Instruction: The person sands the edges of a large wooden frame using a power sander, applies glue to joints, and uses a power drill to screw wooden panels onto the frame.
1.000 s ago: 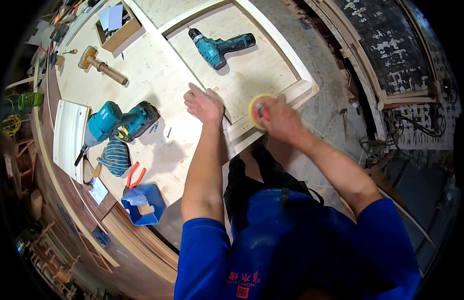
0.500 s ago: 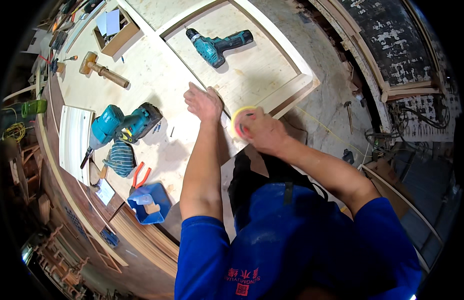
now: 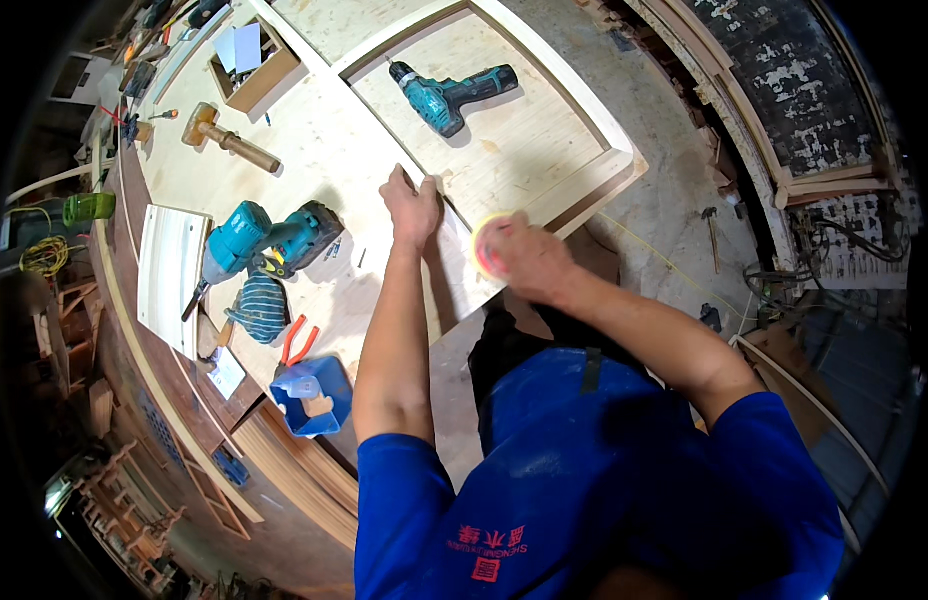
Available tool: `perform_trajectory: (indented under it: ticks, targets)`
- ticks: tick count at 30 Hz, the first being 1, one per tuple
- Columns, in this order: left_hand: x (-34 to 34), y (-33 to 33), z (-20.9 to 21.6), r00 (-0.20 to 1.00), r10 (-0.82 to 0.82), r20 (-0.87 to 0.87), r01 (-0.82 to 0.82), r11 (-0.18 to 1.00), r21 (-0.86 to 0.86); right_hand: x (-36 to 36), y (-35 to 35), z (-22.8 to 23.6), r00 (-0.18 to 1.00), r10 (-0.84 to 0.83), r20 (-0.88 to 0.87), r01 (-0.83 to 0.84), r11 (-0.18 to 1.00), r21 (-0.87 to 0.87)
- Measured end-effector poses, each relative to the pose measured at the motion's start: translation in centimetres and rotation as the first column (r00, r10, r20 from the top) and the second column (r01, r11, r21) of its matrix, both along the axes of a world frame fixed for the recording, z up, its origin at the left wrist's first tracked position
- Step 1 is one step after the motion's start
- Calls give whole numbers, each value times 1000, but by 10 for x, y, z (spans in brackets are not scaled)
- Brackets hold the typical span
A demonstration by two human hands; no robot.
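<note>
Near the closest corner of a pale wooden frame (image 3: 584, 100), my left hand (image 3: 412, 208) has its fingers closed on the frame's left rail. My right hand (image 3: 536, 262) grips a round sanding pad (image 3: 492, 248) with a yellow rim and a red body, at the frame's near end. Motion blurs the right hand, and it hides much of the pad. Where the pad meets the wood is hard to make out. Inside the frame lies a teal and black cordless drill (image 3: 449, 98), its chuck pointing to the far left.
On the pale worktop left of the frame lie a wooden mallet (image 3: 229, 138), another teal power tool (image 3: 269, 240), a striped cloth bundle (image 3: 258, 308) and red-handled pliers (image 3: 300, 340). A blue container (image 3: 319, 397) hangs at the near edge; a wooden box (image 3: 254, 75) stands farther back.
The view has shifted, so the bench and tools appear slightly farther right. My left hand stays on the rail with its fingers drawn in more. My right hand, blurred, still holds the pad.
</note>
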State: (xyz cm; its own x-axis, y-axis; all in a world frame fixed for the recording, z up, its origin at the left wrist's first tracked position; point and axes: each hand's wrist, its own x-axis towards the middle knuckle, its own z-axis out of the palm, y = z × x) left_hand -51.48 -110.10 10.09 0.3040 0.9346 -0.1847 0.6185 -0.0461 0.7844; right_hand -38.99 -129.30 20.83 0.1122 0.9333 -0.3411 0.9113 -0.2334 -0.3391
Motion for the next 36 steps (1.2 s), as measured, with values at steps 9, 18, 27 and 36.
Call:
perform_trajectory:
  ticks: [9,18,27,36]
  targets:
    - [-92,-148,109,905,361,223,-394,911,123,-48,17,22,914,-98,-394,112,994,12]
    - [-60,-204,57,853,495,163,-509,859,54,-68,63,25,743,110,-660,49,975,218]
    - [-136,-179,21,854,517,54,-517,856,-27,229,-111,-21,715,50,-697,33,994,105]
    - [47,-195,48,840,527,-128,-414,776,476,502,-300,-79,7,-682,-732,706,522,-479]
